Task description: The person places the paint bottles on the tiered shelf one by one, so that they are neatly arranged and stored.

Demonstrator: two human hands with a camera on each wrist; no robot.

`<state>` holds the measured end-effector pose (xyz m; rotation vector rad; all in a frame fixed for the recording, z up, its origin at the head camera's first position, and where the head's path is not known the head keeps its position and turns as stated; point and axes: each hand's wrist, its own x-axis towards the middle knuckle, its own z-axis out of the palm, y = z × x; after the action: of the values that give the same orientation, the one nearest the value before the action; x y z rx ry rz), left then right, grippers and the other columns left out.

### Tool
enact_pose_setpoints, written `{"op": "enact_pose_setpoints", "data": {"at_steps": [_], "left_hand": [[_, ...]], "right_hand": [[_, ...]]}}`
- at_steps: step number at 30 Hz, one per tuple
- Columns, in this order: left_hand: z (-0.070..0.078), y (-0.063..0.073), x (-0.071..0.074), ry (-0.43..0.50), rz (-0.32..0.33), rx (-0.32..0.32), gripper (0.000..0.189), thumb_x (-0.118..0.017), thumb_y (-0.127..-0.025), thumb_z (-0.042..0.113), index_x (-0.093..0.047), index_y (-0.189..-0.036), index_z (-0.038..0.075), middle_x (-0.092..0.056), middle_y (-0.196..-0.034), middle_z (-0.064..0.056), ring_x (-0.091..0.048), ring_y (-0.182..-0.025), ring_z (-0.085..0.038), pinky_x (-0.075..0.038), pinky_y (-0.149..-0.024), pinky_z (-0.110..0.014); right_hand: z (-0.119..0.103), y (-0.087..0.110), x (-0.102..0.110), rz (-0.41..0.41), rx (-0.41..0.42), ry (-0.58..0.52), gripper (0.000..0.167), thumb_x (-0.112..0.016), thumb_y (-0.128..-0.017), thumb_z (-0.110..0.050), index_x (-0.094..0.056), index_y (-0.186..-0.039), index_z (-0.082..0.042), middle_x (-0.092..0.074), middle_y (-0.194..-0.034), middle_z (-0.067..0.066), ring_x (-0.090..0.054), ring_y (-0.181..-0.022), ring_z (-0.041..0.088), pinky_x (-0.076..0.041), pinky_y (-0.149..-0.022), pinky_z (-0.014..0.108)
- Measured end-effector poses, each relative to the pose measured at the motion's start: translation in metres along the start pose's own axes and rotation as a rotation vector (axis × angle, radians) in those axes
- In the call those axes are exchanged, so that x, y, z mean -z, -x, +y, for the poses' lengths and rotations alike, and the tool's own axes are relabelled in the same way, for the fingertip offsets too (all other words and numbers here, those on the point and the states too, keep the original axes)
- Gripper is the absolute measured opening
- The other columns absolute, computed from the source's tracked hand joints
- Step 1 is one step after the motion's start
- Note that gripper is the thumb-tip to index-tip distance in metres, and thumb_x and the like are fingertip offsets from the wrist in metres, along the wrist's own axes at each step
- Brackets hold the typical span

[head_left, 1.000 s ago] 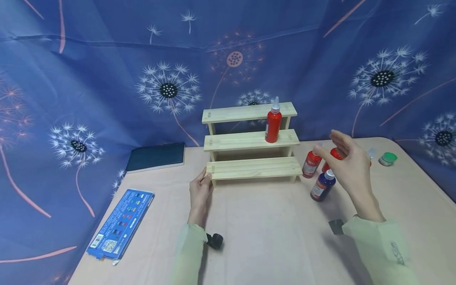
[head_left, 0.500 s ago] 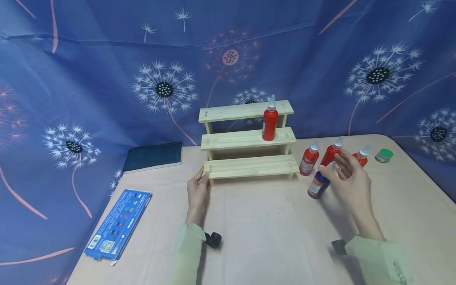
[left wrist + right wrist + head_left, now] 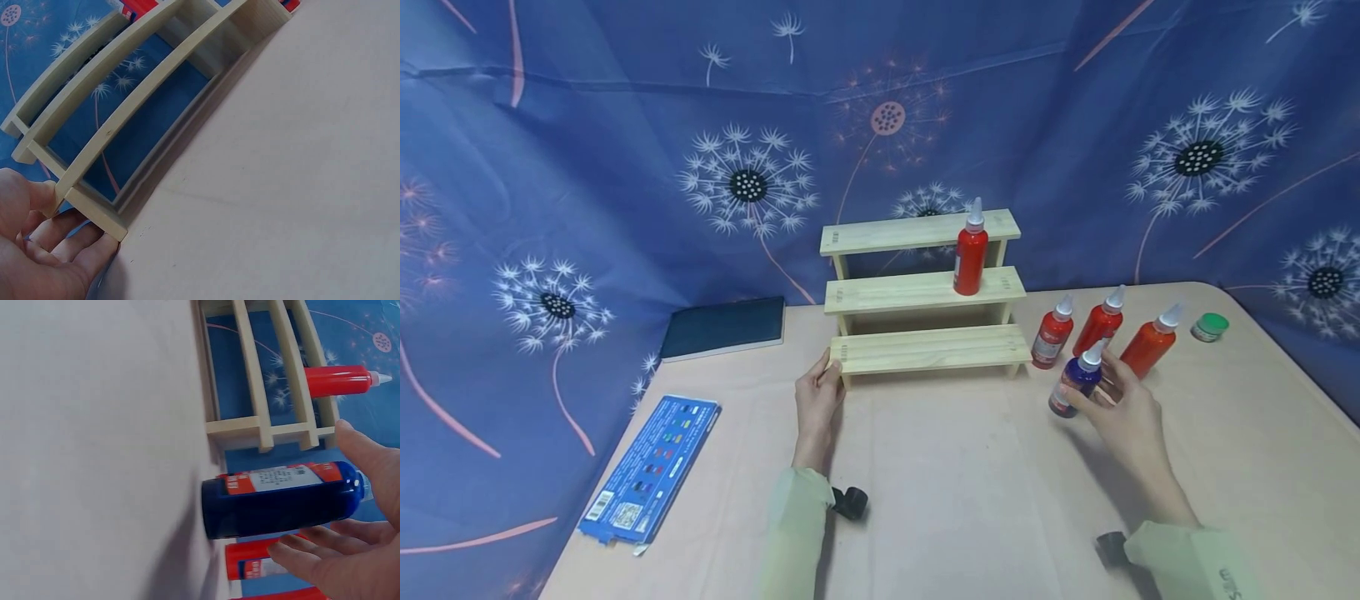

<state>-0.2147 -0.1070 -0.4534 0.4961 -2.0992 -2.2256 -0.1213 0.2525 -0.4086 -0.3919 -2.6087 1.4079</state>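
Observation:
A three-tier wooden display shelf (image 3: 928, 350) stands at the back of the table. My left hand (image 3: 818, 404) grips the left end of its lowest tier; in the left wrist view the thumb lies at the board and the fingers at the leg. A red squeeze bottle (image 3: 972, 260) stands upright on the middle tier, towards the right. My right hand (image 3: 1123, 412) is around a dark blue squeeze bottle (image 3: 281, 500) with a pale nozzle cap, thumb on one side, fingers on the other. In the right wrist view a gap shows between thumb and bottle, and the fingers look extended.
Right of the shelf stand more squeeze bottles: a red bottle (image 3: 1051, 340), another red bottle (image 3: 1097, 327) and an orange-red bottle (image 3: 1148, 348). Beyond them sits a small green-lidded jar (image 3: 1210, 327). At left lie a dark notebook (image 3: 724, 327) and a flat blue box (image 3: 651, 471).
My right hand has come down and leftward from above the bottles to surround the blue bottle. My left hand keeps its hold on the shelf.

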Motion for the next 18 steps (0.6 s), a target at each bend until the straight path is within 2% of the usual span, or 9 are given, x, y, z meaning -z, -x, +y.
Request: {"op": "enact_pose_setpoints", "data": {"at_steps": [7,18], "left_hand": [[0.001,0.000,0.000,-0.001,0.016,-0.006,0.043,-0.054,-0.101,0.015,-0.048,-0.144,0.013,-0.054,-0.140,-0.012,-0.056,-0.124,-0.024,-0.053,-0.098,-0.037],[0.001,0.001,-0.001,0.004,0.021,-0.011,0.043,-0.054,-0.101,0.014,-0.048,-0.144,0.013,-0.058,-0.135,-0.014,-0.061,-0.119,-0.023,-0.056,-0.093,-0.034]], "right_hand": [[0.005,-0.001,-0.009,-0.037,-0.050,-0.011,0.090,-0.071,-0.090,-0.035,-0.019,-0.155,-0.002,-0.038,-0.148,0.031,-0.043,-0.130,0.049,-0.042,-0.101,0.053],[0.010,-0.005,-0.014,-0.013,-0.035,0.010,0.070,-0.067,-0.094,-0.029,-0.034,-0.149,-0.001,-0.044,-0.144,0.029,-0.041,-0.131,0.049,-0.042,-0.102,0.060]]}}
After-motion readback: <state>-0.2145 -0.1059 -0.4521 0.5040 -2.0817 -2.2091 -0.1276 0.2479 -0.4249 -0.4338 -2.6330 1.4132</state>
